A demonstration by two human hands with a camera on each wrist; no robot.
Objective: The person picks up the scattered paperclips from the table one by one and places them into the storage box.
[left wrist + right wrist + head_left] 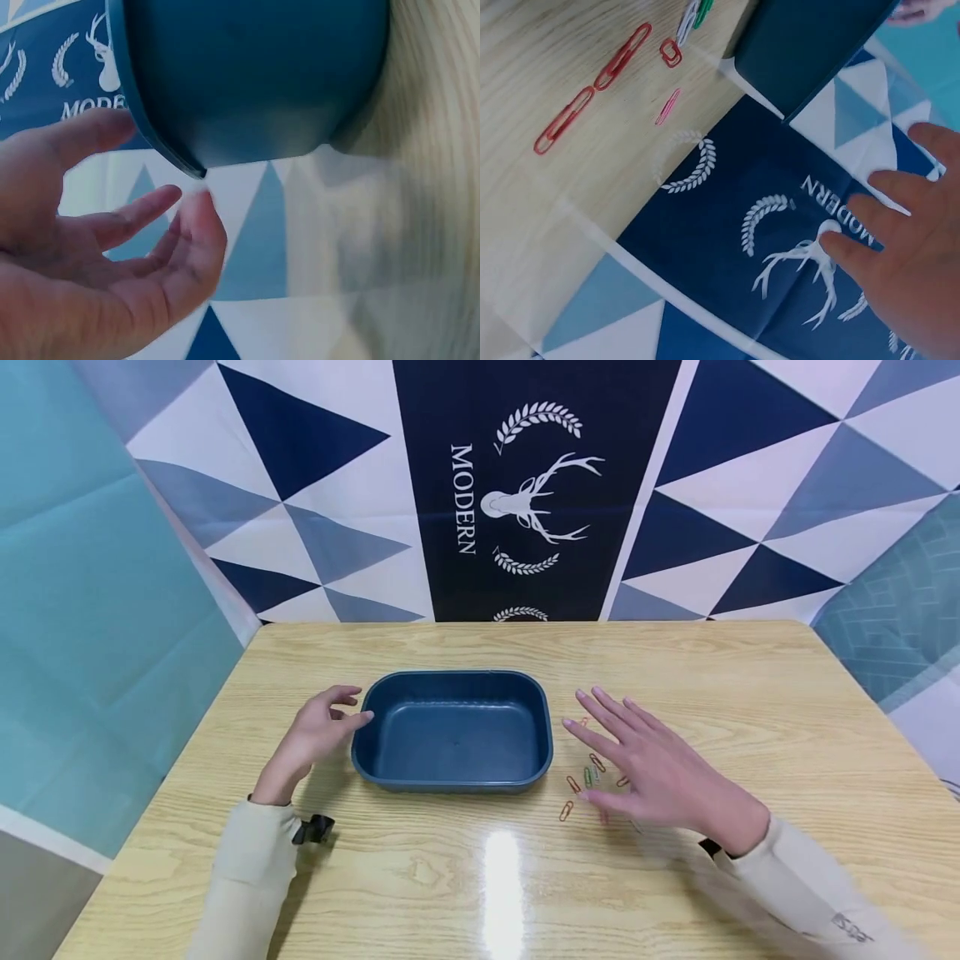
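Observation:
A dark blue rectangular plastic bin [457, 783] stands on the wooden table, nothing inside it. My left hand [322, 732] is at the bin's left rim, its fingers loosely bent and gripping nothing. In the left wrist view, thumb and fingertips are right by the rim of the bin [247, 90]. To the right of the bin, my right hand [656, 768] hovers with fingers spread and holds nothing. Below it lie several paper clips, among them a red paper clip [566, 811] and a green paper clip [588, 777]. Part of the group is hidden under that hand.
The light wooden table [405, 885] ends at a patterned cloth backdrop [330, 468] with a deer print. Plain teal cloth [97, 610] hangs at the left. In the right wrist view, a pink paper clip [667, 106] lies near other red clips.

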